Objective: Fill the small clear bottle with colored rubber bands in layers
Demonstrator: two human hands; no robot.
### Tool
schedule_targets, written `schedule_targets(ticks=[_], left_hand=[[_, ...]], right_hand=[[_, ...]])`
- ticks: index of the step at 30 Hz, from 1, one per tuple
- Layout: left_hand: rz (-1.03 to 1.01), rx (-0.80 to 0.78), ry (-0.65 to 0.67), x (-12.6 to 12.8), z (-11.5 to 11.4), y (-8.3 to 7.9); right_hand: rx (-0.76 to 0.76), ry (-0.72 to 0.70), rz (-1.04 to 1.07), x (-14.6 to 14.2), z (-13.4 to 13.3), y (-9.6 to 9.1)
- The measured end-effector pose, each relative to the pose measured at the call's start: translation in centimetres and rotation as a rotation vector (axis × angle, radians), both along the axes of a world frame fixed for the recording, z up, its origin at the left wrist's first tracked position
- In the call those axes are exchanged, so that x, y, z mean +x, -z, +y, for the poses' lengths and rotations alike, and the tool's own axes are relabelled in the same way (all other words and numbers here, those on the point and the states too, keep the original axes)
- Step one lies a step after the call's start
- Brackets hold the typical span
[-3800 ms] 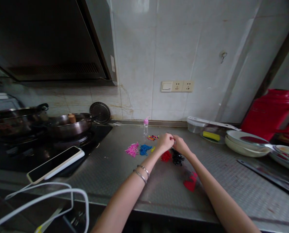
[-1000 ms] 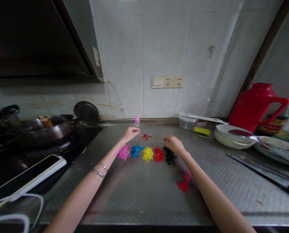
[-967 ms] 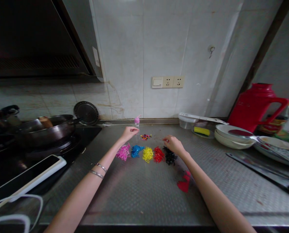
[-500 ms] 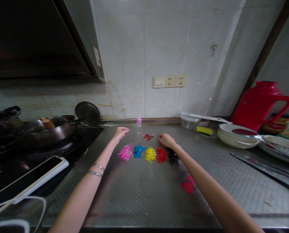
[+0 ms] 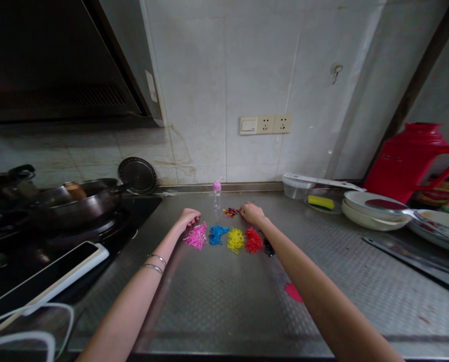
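Head view: the right hand [image 5: 252, 213] touches the small mixed-colour pile [image 5: 231, 212] near the bottle [image 5: 217, 193], fingers curled (whether they pinch anything, I cannot tell). The left hand [image 5: 188, 217] rests loosely curled just behind the pink pile [image 5: 196, 236], 1 of 5 sorted piles; its hold is equally unclear.

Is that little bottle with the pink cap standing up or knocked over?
Upright: the bottle stands on its base on the counter, pink cap on top, beside the small mixed-colour pile.
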State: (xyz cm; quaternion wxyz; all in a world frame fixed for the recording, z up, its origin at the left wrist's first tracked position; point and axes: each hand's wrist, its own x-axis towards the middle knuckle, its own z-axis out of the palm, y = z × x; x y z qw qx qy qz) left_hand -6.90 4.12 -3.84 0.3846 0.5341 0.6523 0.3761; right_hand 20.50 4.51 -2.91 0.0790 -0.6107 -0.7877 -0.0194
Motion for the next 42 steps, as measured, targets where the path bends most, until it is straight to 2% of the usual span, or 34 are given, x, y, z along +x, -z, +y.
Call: schedule_targets(ticks=[6,13,19,25,34,42], left_hand=[[0.051,0.031,0.006,0.1,-0.2,0.3],[0.046,0.103,-0.006,0.1,-0.4,0.7],[0.056,0.134,-0.001,0.0,-0.3,1.1],[0.068,0.158,-0.012,0.1,-0.5,1.0],[0.093,0.152,-0.004,0.1,-0.6,0.9],[0.130,0.156,-0.034,0.2,-0.7,0.9]], right_hand=[[0.033,-0.009,-0.023,-0.6,0.1,-0.2],[0.043,0.025,0.048,-1.1,0.1,-0.4],[0.055,0.089,0.178,0.4,-0.7,-0.3],[0.055,0.088,0.221,1.8,-1.3,-0.5],[0.028,0.007,0.186,0.0,0.7,0.5],[0.036,0.065,0.221,-0.8,1.4,1.2]])
